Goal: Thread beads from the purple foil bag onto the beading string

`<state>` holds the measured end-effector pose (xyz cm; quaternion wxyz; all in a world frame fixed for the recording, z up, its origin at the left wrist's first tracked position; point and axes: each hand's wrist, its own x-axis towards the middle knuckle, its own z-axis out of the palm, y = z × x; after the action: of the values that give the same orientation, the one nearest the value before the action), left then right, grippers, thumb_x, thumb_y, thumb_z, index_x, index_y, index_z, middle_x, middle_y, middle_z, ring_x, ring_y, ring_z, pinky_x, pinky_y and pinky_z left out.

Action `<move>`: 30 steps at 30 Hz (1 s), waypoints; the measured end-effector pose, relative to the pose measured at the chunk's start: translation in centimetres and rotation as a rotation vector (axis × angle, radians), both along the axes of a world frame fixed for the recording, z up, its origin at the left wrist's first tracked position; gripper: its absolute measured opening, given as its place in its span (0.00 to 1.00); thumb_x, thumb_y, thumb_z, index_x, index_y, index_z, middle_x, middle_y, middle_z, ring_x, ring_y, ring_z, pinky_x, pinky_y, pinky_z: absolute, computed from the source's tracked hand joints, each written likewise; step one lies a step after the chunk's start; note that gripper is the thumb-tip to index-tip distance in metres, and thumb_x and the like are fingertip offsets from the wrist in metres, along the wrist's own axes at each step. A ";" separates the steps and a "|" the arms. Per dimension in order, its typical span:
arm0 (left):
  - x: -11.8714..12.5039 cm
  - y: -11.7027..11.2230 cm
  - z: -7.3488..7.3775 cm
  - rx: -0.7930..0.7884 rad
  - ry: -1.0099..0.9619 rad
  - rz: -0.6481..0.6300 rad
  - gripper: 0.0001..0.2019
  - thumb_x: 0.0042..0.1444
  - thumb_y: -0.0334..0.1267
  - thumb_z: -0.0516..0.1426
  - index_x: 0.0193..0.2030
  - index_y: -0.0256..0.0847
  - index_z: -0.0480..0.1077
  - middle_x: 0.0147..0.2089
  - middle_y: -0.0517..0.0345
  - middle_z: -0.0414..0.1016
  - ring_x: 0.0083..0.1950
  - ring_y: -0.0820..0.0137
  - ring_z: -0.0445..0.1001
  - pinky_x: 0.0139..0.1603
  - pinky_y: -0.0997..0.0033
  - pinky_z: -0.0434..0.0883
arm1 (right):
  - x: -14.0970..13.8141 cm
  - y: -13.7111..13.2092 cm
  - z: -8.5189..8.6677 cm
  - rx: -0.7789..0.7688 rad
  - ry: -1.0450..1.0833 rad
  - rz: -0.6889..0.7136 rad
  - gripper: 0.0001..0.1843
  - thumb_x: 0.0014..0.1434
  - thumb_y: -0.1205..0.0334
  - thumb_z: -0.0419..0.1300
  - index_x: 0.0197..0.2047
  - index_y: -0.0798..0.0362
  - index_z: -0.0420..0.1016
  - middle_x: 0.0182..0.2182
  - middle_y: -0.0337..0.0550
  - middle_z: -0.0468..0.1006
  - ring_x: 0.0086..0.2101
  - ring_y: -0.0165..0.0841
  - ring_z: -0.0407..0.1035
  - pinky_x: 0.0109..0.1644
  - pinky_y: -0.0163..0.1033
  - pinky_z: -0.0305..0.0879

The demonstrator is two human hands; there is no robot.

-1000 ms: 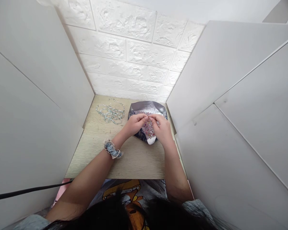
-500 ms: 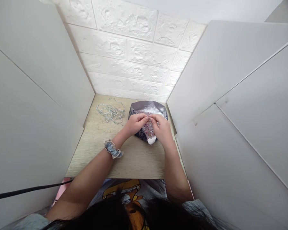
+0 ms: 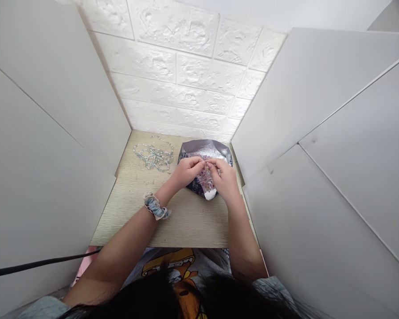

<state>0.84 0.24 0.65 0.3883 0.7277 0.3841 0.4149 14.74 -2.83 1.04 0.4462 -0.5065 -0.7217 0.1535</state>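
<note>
My left hand and my right hand meet fingertip to fingertip, both pinched closed. Whatever lies between the fingertips is too small to make out. Directly beneath them sits a bag with a silvery lining and a dark patterned outside, folded open. Inside it lies a heap of small pink, red and clear beads, partly hidden by my hands. A white patch shows at the bag's near end. To the left, a tangle of strung pale green and white beads rests on the tabletop.
The pale wooden tabletop is hemmed in by a white panel on the left and another on the right. A white brick-pattern wall closes the back. A black cable runs in at the lower left.
My fingertips have shifted very slightly where they meet. The bag and the strung beads stay where they were.
</note>
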 end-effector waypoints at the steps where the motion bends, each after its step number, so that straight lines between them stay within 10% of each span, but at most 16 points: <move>1: 0.0 0.0 0.1 -0.002 -0.002 0.007 0.13 0.52 0.40 0.48 0.20 0.36 0.60 0.20 0.63 0.57 0.25 0.77 0.56 0.27 0.76 0.55 | 0.0 0.0 0.0 0.002 0.001 0.000 0.12 0.57 0.61 0.47 0.35 0.52 0.71 0.34 0.42 0.73 0.35 0.32 0.66 0.40 0.37 0.61; 30: 0.1 -0.1 0.2 -0.019 0.014 0.016 0.13 0.51 0.40 0.49 0.20 0.36 0.59 0.20 0.64 0.54 0.24 0.77 0.54 0.26 0.75 0.53 | 0.0 -0.1 0.0 -0.006 -0.055 0.006 0.12 0.58 0.61 0.46 0.37 0.51 0.70 0.33 0.42 0.73 0.34 0.32 0.65 0.39 0.37 0.60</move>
<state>0.98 0.18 0.81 0.3892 0.7236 0.3967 0.4093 14.72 -2.97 1.07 0.4241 -0.5098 -0.7347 0.1431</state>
